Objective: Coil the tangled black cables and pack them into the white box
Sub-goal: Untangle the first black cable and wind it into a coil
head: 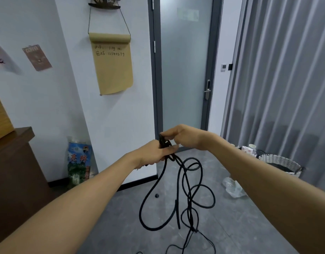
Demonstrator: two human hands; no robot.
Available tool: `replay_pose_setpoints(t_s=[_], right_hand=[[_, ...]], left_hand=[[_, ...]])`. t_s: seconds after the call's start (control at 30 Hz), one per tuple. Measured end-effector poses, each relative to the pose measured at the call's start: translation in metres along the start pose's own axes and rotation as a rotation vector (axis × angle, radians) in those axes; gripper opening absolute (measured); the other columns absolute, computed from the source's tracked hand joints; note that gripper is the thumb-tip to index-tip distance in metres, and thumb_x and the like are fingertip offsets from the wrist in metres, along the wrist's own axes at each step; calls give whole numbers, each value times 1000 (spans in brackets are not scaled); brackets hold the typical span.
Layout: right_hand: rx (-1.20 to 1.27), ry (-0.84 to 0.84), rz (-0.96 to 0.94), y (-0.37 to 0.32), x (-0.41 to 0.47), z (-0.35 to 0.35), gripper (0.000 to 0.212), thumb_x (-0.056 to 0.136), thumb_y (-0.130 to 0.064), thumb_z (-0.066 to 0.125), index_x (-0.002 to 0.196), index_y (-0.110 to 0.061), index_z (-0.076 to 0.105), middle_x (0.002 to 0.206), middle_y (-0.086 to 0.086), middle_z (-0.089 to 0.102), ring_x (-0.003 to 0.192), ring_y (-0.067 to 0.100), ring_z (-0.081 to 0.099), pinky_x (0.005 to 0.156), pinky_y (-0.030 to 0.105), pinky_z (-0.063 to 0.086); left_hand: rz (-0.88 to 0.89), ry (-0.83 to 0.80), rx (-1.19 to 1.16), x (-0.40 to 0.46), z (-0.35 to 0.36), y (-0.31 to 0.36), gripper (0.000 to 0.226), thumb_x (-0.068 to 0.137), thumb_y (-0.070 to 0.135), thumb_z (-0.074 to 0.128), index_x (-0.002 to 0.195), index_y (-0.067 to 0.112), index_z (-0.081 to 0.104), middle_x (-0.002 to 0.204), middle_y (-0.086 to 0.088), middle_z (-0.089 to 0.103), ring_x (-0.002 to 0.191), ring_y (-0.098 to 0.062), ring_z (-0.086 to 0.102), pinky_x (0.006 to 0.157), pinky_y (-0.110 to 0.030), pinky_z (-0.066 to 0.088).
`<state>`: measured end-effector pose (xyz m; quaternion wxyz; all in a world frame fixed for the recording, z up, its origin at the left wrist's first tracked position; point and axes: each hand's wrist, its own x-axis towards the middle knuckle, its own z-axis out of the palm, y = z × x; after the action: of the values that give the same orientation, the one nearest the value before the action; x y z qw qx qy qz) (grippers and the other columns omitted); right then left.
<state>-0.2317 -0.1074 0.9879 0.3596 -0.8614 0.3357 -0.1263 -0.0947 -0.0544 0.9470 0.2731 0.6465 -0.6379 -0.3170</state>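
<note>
A tangled black cable (183,189) hangs in several loose loops from my two hands, held up at chest height above the grey floor. My left hand (154,153) grips the bunched top of the cable, fingers curled round it. My right hand (180,136) pinches the same knot from the right, just above the left hand. A thinner black strand trails down to the floor at the bottom of the view. No white box is in view.
A brown cabinet (13,171) stands at the left. A printed bag (79,162) leans on the white wall. A woven basket (281,164) and a clear plastic bag (233,187) lie at the right by grey curtains. A glass door (183,70) is ahead.
</note>
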Motion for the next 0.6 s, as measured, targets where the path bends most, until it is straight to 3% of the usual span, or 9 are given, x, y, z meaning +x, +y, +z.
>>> replay_pose_setpoints(t_s=[0.07, 0.17, 0.27, 0.4, 0.5, 0.6], right_hand=[[-10, -59, -19, 8, -4, -1, 59, 83, 15, 32, 134, -11, 50, 132, 2, 57, 124, 17, 48, 102, 23, 34], [-12, -115, -26, 21, -4, 8, 66, 84, 8, 48, 143, -19, 35, 132, -4, 53, 123, 22, 48, 104, 28, 38], [-159, -16, -90, 33, 4, 19, 63, 85, -10, 63, 139, -17, 32, 130, 2, 53, 118, 18, 50, 103, 32, 42], [-341, 171, -189, 35, 11, 33, 34, 86, -12, 54, 116, -8, 38, 101, 12, 58, 88, 25, 49, 75, 34, 46], [-567, 187, -223, 32, 14, 40, 18, 94, -15, 43, 106, -4, 50, 94, 12, 57, 88, 23, 43, 75, 35, 41], [-469, 150, -201, 30, 11, 40, 22, 99, -21, 39, 104, -3, 50, 83, 5, 47, 89, 24, 42, 77, 37, 42]], left_hand=[[-9, 30, -85, 2, 2, -8, 39, 93, 42, 47, 63, 19, 39, 55, 5, 33, 48, -12, 23, 46, -24, 19], [-19, 50, -198, 1, 1, -13, 30, 95, 30, 40, 69, 16, 43, 55, 3, 35, 48, -12, 23, 43, -20, 18], [-29, 125, -216, 1, 1, -16, 34, 96, 28, 37, 68, 13, 50, 57, 0, 40, 48, -11, 28, 42, -20, 22], [-34, 206, -250, 1, 1, -13, 35, 95, 21, 34, 65, 11, 49, 57, 0, 46, 50, -12, 32, 42, -18, 24], [-61, 235, -251, 2, -1, -14, 32, 95, 19, 33, 70, 9, 50, 64, -4, 50, 53, -14, 37, 46, -21, 30], [-100, 304, -188, 3, -5, -19, 29, 95, 16, 32, 73, 9, 50, 71, -6, 53, 61, -17, 46, 56, -24, 38]])
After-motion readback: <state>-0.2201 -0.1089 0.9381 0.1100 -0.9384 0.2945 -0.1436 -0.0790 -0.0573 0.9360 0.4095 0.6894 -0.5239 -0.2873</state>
